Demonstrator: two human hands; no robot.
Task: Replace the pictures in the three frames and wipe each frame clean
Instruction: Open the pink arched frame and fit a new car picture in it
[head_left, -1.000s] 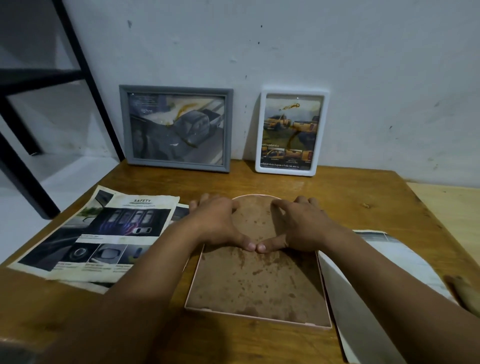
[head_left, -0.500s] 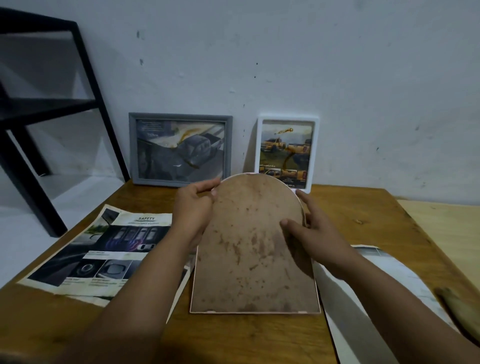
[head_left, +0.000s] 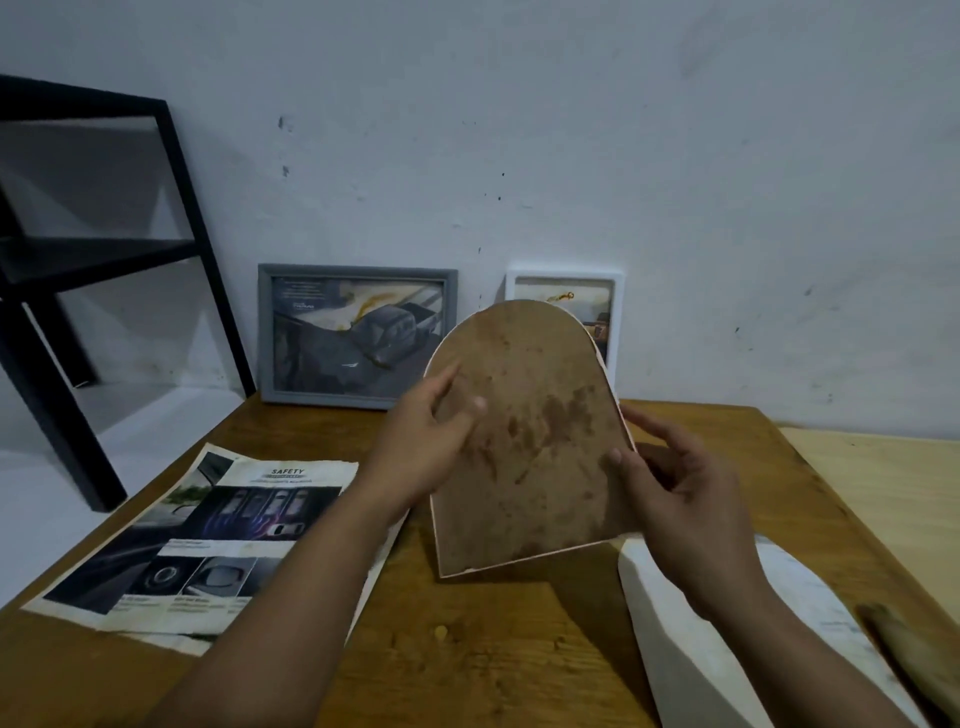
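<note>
An arch-topped frame (head_left: 535, 447) with a stained brown back is raised nearly upright over the wooden table (head_left: 498, 644), its back toward me, tilted so the lower left corner is lowest. My left hand (head_left: 423, 441) holds its left edge, thumb on the back. My right hand (head_left: 675, 488) pinches its right edge, thumb on the back, fingers behind. A grey frame (head_left: 358, 338) and a white frame (head_left: 610, 317), both with stained car pictures, lean on the wall behind; the arched frame hides part of the white one.
Printed car pages (head_left: 208, 540) headed SAFETY lie at the table's left. A white arch-shaped sheet (head_left: 701, 654) lies at the right under my right forearm, with a brown object (head_left: 914, 654) at the far right edge. A black metal shelf (head_left: 78, 249) stands at the left.
The arched frame was lying flat back-up under both hands; both hands have lifted it off the table and stood it upright, and it now tilts to one side.
</note>
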